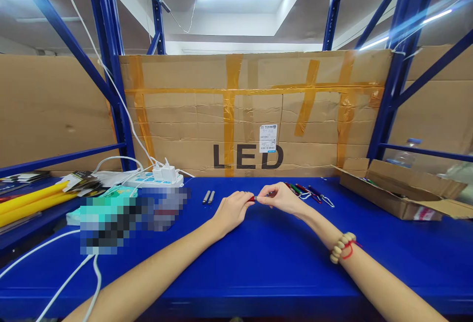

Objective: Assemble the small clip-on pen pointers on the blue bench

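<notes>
My left hand [232, 210] and my right hand [281, 198] meet over the blue table [258, 258], both pinched on a small red pen-shaped object [252, 198] held between them. Only a short red part shows between the fingers. Just right of my right hand lie several similar small coloured pens with metal clips [308, 192]. Two small silver cylinders [209, 197] lie left of my left hand. A beaded bracelet with a red cord [343, 247] is on my right wrist.
A taped cardboard wall marked LED [247, 115] closes the back. An open cardboard box [399, 191] sits at the right. A white power strip with chargers [162, 178], white cables [70, 275], yellow rods [33, 201] and a blurred patch lie at the left. Blue rack posts stand on both sides.
</notes>
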The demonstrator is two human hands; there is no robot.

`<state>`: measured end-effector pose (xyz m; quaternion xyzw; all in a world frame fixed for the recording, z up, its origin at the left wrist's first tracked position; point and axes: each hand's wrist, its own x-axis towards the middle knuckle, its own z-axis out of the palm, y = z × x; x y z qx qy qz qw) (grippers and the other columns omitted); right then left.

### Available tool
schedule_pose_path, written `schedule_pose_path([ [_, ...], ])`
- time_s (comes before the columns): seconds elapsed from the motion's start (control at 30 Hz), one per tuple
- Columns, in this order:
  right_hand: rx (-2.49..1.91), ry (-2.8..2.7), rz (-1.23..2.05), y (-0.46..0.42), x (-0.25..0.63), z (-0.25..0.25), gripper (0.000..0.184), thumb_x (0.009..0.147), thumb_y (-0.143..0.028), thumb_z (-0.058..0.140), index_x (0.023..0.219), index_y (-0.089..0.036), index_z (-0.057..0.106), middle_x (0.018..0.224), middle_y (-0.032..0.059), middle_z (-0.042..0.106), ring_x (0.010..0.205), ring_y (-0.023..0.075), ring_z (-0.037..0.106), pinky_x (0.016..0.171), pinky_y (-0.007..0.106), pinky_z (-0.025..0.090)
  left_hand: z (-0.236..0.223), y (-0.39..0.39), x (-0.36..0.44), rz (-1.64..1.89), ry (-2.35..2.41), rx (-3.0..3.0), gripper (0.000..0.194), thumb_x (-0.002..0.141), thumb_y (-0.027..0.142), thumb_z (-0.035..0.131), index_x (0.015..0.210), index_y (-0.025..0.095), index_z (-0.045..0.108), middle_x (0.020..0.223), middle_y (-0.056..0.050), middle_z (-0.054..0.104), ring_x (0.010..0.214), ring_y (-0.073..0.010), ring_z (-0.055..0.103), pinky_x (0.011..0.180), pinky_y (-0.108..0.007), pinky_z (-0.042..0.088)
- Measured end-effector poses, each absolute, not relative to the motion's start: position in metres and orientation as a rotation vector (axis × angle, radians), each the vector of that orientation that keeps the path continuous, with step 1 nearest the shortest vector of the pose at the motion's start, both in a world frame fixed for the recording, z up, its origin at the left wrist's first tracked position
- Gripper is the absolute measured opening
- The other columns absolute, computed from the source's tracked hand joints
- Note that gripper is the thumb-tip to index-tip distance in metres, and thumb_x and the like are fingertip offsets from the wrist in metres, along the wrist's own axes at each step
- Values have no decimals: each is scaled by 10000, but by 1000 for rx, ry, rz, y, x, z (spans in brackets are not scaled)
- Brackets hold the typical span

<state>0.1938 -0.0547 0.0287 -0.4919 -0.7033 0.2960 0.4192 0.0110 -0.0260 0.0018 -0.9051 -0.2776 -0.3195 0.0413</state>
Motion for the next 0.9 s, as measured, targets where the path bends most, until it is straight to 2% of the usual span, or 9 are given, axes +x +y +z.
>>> schedule_pose_path([
  [0.13,-1305,-1730,795,-61,193,33,466,552,-526,695,681,-80,660,612,31,566,495,46,417,456,169,347,0,-24,12,-988,-803,-2725,210,901,221,383,1035,179,538,930,-40,618,836,-168,554,716,-266,463],
  [0.33,-1488,-1627,928,-64,193,36,477,529,-517,722,744,-95,665,499,-10,466,476,39,371,397,151,199,-1,-22,14,-955,-826,-2690,211,902,229,386,1048,196,535,905,-31,609,838,-160,545,690,-245,458],
  [0.53,-1509,-1523,1037,-62,191,35,436,554,-488,721,768,-113,659,545,-14,470,504,24,349,413,133,184,4,-23,15,-924,-954,-2745,216,909,236,373,1061,227,527,935,-15,583,897,-155,518,733,-248,451],
  [0.67,-1497,-1508,1109,-64,192,36,425,541,-481,728,757,-123,653,684,11,544,532,21,374,407,128,169,8,-28,14,-910,-855,-2851,273,919,224,334,1152,256,473,939,-12,569,910,-147,510,751,-247,446],
  [0.77,-1467,-1552,1052,-62,191,33,445,564,-507,704,779,-120,655,707,22,564,519,24,382,403,132,186,8,-28,14,-937,-916,-2874,278,923,226,307,1131,260,488,942,-12,568,911,-152,513,750,-256,448],
  [0.9,-1291,-1648,648,-52,188,23,453,582,-496,695,834,-122,658,748,33,599,492,32,410,446,160,307,3,-19,14,-1081,-1036,-2901,279,921,249,305,1126,262,493,1022,-6,570,963,-149,517,841,-277,432],
])
